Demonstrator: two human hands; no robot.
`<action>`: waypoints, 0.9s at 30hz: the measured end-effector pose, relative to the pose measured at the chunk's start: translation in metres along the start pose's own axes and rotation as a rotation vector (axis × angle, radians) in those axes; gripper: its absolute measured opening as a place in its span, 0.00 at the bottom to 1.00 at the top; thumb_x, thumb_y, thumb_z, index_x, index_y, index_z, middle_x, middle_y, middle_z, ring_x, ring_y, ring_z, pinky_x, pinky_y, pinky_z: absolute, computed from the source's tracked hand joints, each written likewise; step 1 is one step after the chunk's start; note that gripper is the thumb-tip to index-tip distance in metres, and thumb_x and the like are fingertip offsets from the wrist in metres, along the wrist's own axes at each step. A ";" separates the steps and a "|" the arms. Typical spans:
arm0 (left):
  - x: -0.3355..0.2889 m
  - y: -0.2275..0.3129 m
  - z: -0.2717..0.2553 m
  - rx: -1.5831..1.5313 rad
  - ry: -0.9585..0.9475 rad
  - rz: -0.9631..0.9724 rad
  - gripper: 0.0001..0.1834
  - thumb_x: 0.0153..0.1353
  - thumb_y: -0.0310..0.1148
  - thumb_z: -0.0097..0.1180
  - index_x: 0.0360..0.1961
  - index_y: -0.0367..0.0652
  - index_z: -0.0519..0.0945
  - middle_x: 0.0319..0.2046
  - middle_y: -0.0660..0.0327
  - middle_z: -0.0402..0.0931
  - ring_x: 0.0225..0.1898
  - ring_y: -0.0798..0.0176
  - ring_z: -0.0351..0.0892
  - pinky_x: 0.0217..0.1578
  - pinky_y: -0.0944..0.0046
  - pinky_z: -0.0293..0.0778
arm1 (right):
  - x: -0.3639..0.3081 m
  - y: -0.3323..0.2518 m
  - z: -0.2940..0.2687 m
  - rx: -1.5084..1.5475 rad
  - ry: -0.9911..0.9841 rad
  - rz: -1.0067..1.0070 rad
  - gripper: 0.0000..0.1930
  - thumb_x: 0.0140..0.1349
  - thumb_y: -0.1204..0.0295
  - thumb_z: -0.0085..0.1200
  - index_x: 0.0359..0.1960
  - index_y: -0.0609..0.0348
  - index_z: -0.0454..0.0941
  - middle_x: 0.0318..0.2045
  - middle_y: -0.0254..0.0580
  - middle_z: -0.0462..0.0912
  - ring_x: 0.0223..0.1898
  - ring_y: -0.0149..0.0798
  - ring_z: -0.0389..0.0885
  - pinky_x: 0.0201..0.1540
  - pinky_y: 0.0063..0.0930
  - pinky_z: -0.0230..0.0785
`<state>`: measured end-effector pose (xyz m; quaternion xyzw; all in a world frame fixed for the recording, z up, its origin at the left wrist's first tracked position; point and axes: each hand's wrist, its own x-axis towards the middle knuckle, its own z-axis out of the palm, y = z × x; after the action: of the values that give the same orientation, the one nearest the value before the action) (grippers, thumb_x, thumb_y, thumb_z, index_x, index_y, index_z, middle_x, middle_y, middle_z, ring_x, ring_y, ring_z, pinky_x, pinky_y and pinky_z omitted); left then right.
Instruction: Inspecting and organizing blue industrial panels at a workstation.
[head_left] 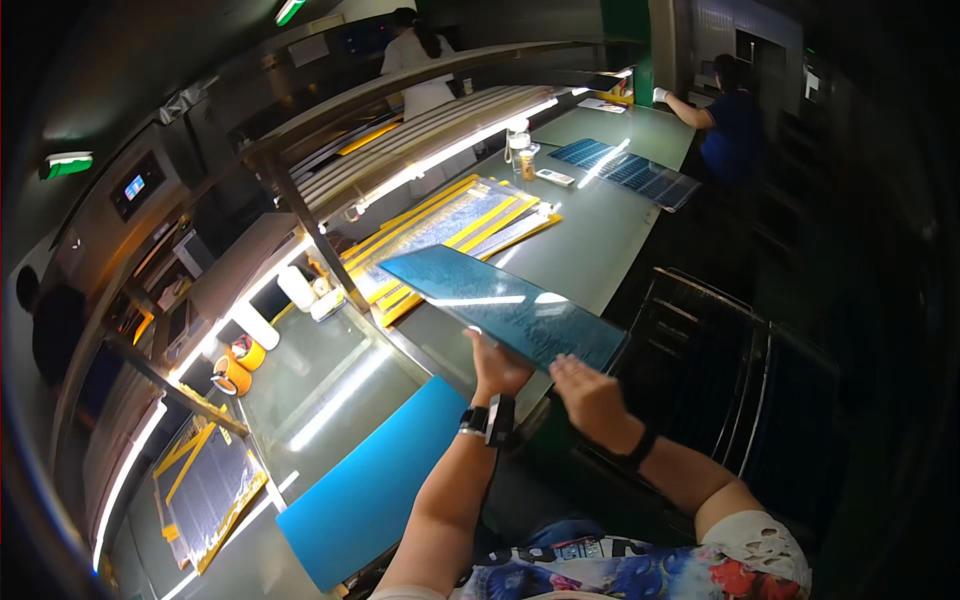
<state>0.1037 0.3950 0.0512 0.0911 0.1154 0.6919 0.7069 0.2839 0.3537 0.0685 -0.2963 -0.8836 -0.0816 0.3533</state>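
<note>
A glossy teal panel (480,285), thin and faintly patterned, is held tilted above the workbench, with light streaks reflected on its face. My left hand (500,368) grips its near edge, the thumb up and the other fingers partly hidden beneath. On the same edge, closer to the right corner, my right hand (592,398) is closed with its fingertips over the panel's face. Below and left of my hands, a plain bright blue sheet (370,490) lies flat on the bench.
Yellow-edged panels (460,225) are stacked on the bench (330,400) beyond my hands. A dark gridded panel (625,170) lies farther off. Orange tape rolls (232,375) sit below a lit shelf at left. Dark metal racks (700,370) stand at right. A person (735,120) works at the far end.
</note>
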 end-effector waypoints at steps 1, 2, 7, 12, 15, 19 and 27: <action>-0.002 0.003 -0.017 0.007 -0.006 -0.004 0.43 0.56 0.71 0.36 0.56 0.44 0.69 0.55 0.58 0.69 0.57 0.50 0.64 0.60 0.47 0.55 | -0.003 -0.007 0.009 0.027 -0.015 -0.003 0.15 0.56 0.75 0.47 0.44 0.68 0.76 0.45 0.55 0.79 0.47 0.51 0.79 0.51 0.37 0.72; -0.003 0.007 -0.035 -0.026 0.038 -0.050 0.43 0.55 0.71 0.38 0.56 0.43 0.69 0.55 0.57 0.69 0.57 0.50 0.64 0.60 0.47 0.56 | -0.004 -0.014 0.016 0.053 -0.030 -0.001 0.16 0.55 0.75 0.48 0.45 0.68 0.76 0.46 0.56 0.79 0.49 0.52 0.78 0.54 0.38 0.70; -0.014 0.001 -0.043 0.113 0.234 -0.046 0.46 0.51 0.71 0.46 0.56 0.40 0.69 0.53 0.54 0.71 0.54 0.48 0.67 0.59 0.47 0.57 | -0.010 -0.021 0.032 0.390 -0.050 0.162 0.13 0.54 0.75 0.53 0.42 0.66 0.78 0.47 0.53 0.79 0.54 0.50 0.74 0.60 0.43 0.61; -0.017 0.004 -0.051 0.081 0.312 -0.072 0.43 0.52 0.70 0.48 0.53 0.42 0.71 0.51 0.55 0.73 0.52 0.49 0.70 0.57 0.45 0.61 | -0.017 0.003 0.034 0.750 -0.180 0.565 0.09 0.59 0.78 0.51 0.40 0.66 0.78 0.41 0.49 0.82 0.42 0.46 0.82 0.50 0.35 0.72; -0.015 0.020 -0.090 0.115 0.317 -0.130 0.34 0.55 0.63 0.52 0.44 0.39 0.74 0.41 0.59 0.76 0.44 0.56 0.76 0.47 0.50 0.72 | 0.002 0.029 0.045 1.452 -0.049 1.018 0.09 0.65 0.75 0.47 0.38 0.71 0.77 0.32 0.46 0.83 0.35 0.32 0.82 0.39 0.22 0.75; -0.006 0.017 -0.047 0.456 0.706 -0.085 0.18 0.68 0.43 0.45 0.46 0.38 0.74 0.43 0.59 0.76 0.45 0.58 0.76 0.51 0.56 0.72 | 0.044 0.055 0.023 0.922 -0.036 0.672 0.09 0.65 0.75 0.48 0.37 0.68 0.78 0.31 0.44 0.83 0.34 0.31 0.83 0.38 0.23 0.76; 0.007 0.037 -0.082 0.266 0.557 0.144 0.18 0.67 0.39 0.48 0.51 0.37 0.72 0.46 0.60 0.75 0.45 0.61 0.75 0.52 0.57 0.71 | 0.117 0.042 -0.116 0.485 0.300 0.030 0.09 0.55 0.81 0.52 0.39 0.60 0.78 0.29 0.47 0.82 0.32 0.46 0.83 0.34 0.33 0.75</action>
<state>0.0446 0.4005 -0.0171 -0.0024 0.3871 0.7174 0.5793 0.3079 0.4011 0.2298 -0.2007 -0.8108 0.0944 0.5417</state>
